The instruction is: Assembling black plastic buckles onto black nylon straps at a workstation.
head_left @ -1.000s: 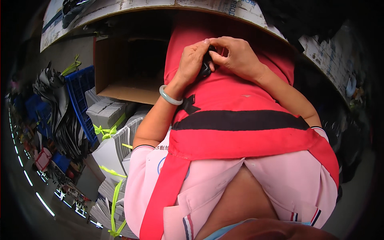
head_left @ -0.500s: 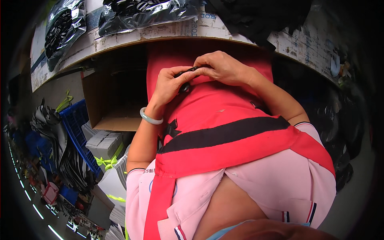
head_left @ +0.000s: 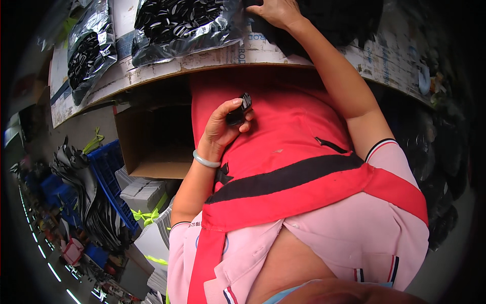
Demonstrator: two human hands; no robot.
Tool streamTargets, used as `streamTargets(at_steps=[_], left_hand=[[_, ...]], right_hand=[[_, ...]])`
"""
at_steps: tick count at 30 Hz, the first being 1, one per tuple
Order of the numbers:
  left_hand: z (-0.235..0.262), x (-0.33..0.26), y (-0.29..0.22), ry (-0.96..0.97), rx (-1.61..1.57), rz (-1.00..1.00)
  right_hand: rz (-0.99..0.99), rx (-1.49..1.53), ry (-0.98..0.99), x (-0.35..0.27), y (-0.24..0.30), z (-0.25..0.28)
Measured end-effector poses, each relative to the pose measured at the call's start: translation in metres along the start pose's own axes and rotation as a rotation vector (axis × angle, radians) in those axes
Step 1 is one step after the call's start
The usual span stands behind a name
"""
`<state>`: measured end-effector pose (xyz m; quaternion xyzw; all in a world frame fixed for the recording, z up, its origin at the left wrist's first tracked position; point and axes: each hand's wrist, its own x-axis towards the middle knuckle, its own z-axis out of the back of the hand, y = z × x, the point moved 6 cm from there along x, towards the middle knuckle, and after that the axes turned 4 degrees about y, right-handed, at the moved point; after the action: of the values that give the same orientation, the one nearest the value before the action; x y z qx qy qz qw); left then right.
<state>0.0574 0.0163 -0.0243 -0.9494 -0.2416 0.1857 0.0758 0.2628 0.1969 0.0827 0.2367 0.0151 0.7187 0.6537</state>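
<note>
My left hand (head_left: 225,121) is held over my red apron, its fingers closed round a small bundle of black pieces (head_left: 236,117). The upper end of the bundle looks striped and shiny; its exact kind cannot be made out. At the top edge, my right hand (head_left: 277,11) reaches over the table, a finger stretched to the left. It is between a clear plastic bag of black curved pieces (head_left: 185,20) and a heap of dark sheet-like material (head_left: 339,23). Part of this hand is cut off by the frame, and I see nothing held in it.
Another clear bag of black pieces (head_left: 86,61) lies at the left of the worn white tabletop (head_left: 126,83). Below it are an open cardboard box (head_left: 157,164), a blue crate (head_left: 112,172), grey stacks tied with yellow-green strips (head_left: 144,195) and hanging black strips (head_left: 91,202).
My hands have parted from the black piece they both held. The right has moved up and away over the table; the left stays over the apron, now upright with the bundle.
</note>
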Motion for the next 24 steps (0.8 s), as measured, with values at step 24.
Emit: streamTargets(at_steps=[24], left_hand=[[-0.012,-0.007,-0.029,-0.432,0.721,-0.427]], right_hand=[[-0.554,1.247,0.813,-0.168,0.060,-0.034]])
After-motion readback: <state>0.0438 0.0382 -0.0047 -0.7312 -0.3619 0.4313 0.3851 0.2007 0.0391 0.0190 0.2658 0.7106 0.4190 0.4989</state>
